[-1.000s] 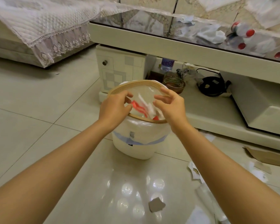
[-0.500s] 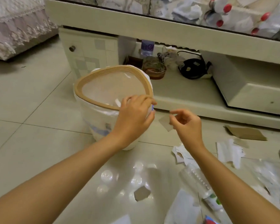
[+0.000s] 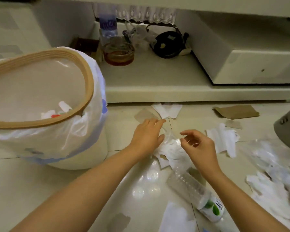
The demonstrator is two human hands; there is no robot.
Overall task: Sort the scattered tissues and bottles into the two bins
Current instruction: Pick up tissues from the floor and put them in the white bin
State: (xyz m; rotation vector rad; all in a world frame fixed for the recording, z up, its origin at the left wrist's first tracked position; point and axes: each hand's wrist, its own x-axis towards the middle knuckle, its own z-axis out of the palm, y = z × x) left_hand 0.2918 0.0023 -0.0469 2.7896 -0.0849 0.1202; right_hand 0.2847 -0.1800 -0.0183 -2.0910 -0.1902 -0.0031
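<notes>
A white bin with a tan rim and a plastic liner stands at the left, with bottles and a red cap inside. My left hand lies flat over the floor, its fingertips touching a white tissue. My right hand hovers with loosely curled fingers over a crumpled tissue pile and holds nothing I can see. A clear empty bottle with a green label lies on the floor below the right hand. More tissues lie at the right and the bottom.
A grey bin's edge shows at the far right. Cardboard scraps and a crumpled clear plastic sheet litter the tiled floor. The low shelf behind holds a glass ashtray, a water bottle and a black coil.
My left hand has let go of the bin's rim and dropped to the floor beside the tissues. My right hand moved down over the tissue pile. The view came closer and lower.
</notes>
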